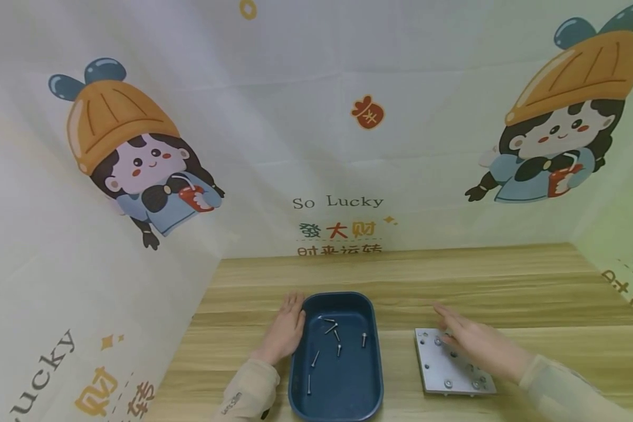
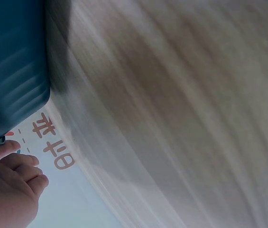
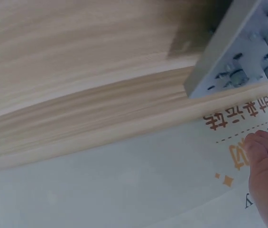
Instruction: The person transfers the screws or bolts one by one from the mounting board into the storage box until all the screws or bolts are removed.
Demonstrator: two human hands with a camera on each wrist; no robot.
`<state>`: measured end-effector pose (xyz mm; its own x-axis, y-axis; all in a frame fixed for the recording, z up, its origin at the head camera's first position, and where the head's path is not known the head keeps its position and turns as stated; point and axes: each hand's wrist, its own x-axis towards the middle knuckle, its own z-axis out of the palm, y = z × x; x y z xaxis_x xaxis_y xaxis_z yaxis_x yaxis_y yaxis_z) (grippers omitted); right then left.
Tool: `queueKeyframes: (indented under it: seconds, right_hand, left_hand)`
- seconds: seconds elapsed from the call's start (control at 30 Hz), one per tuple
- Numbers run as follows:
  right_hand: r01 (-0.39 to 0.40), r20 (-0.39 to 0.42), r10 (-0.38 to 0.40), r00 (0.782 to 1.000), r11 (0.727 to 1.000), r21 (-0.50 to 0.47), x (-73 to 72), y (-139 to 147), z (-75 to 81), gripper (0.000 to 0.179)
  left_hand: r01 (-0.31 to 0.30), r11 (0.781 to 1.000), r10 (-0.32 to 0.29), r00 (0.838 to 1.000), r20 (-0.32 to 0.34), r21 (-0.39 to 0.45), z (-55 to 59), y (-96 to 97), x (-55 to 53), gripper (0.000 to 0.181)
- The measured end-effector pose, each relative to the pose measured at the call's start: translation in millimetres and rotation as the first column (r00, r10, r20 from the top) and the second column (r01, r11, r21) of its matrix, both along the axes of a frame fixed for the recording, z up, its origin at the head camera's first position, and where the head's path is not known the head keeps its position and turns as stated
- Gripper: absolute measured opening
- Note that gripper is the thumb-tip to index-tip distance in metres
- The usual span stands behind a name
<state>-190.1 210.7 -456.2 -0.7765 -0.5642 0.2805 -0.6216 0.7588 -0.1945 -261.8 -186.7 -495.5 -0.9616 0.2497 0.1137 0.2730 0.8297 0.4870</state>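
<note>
A deep blue tray (image 1: 343, 390) holds several loose metal screws (image 1: 364, 338), mostly scattered over its far half and left side. My left hand (image 1: 285, 331) lies along the tray's far left edge with extended fingers. In the left wrist view, its fingers are near the tray's corner (image 2: 17, 61). To the right is a silver metal plate (image 1: 436, 372) with holes and several screws set in it. Over the plate's far right part, my right hand (image 1: 480, 343) reaches across with its fingers outstretched. In the right wrist view, screw heads show on the plate (image 3: 240, 47); whether the hand touches it is unclear.
Tray and plate rest on a wood-grain table (image 1: 401, 275), with a gap of tabletop between them. Pale printed cloth (image 1: 274, 135) with cartoon figures and lettering hangs behind the table and along both sides.
</note>
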Motion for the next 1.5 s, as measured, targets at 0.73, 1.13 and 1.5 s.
queueKeyframes:
  seconds: [0.73, 1.13, 1.5]
  right_hand:
    - [-0.016, -0.176, 0.014, 0.984, 1.0, -0.01, 25.7, 28, -36.9, 0.062]
    - [0.049, -0.205, -0.042, 0.978, 0.998, 0.026, 34.1, 30, -44.1, 0.061]
    - [0.075, -0.147, -0.068, 0.987, 0.996, 0.046, 36.9, 29, -42.7, 0.058]
  left_hand:
    - [-0.012, 1.0, 0.012, 1.0, -0.014, -0.001, -0.1, 1.0, -0.8, 0.048]
    - [0.0, 1.0, 0.0, 1.0, -0.006, -0.003, 0.3, 1.8, 1.3, 0.048]
    - [-0.008, 1.0, 0.008, 1.0, 0.005, 0.003, -0.9, 1.4, 0.8, 0.049]
